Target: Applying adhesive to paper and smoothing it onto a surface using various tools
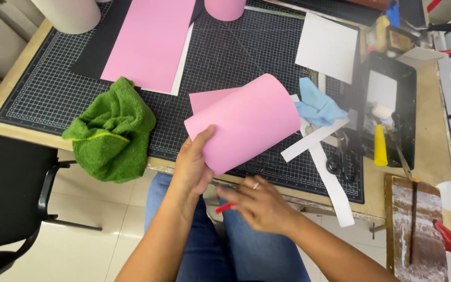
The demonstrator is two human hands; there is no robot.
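My left hand (193, 163) grips a pink sheet of paper (246, 121) by its near left corner, thumb on top; the sheet is curled over into a loose roll above the black cutting mat (236, 52). My right hand (257, 202) is lower, over my lap at the table's front edge, its fingers closed on a thin red tool (224, 207), whose tip sticks out to the left. A ring shows on one finger.
A crumpled green towel (111, 130) hangs over the front edge at left. A flat pink sheet (150, 42) on white paper lies at the back. A blue cloth (317, 107), white paper strips (330, 177), scissors (340, 162), a black tray (392, 104) and a wooden board (413, 230) are at right. A black chair (11, 188) stands left.
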